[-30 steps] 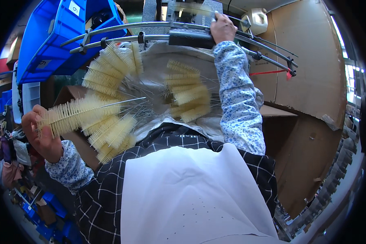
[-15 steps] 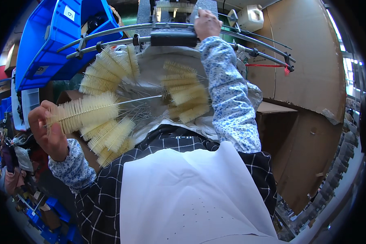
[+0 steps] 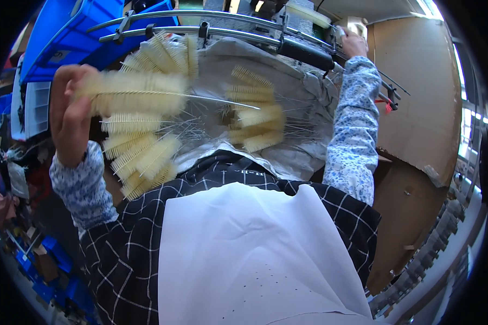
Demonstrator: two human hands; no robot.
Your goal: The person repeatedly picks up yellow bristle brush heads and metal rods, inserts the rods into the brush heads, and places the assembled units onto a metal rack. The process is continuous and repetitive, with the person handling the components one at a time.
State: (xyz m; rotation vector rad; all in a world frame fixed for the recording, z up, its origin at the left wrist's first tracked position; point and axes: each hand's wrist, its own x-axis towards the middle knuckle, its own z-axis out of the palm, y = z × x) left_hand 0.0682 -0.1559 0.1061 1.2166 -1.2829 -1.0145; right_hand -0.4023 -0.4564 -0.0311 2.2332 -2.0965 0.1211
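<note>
A large bottle brush with cream bristles [image 3: 138, 92] is in my left hand [image 3: 73, 114]. My fingers close round its bristle tip, and its twisted wire stem points right across my lap. Reaching to the far right, my right hand [image 3: 355, 43] curls at the end of the metal rails, closed on a small part I cannot make out. Left of that hand, a black roller [image 3: 306, 53] sits on the rails [image 3: 238, 37]. Another cream brush [image 3: 308, 14] lies behind it at the machine.
Several cream brushes fan out on the left [image 3: 138, 149], and a smaller pile [image 3: 255, 116] lies on the grey cloth [image 3: 217, 67]. Blue bins [image 3: 87, 32] stand at the far left. Cardboard [image 3: 412, 97] walls the right side, and loose wire stems stick out of both piles.
My right hand has moved right, and the black roller sits farther right along the rails. My left hand has raised the brush slightly away from me. The view has shifted somewhat.
</note>
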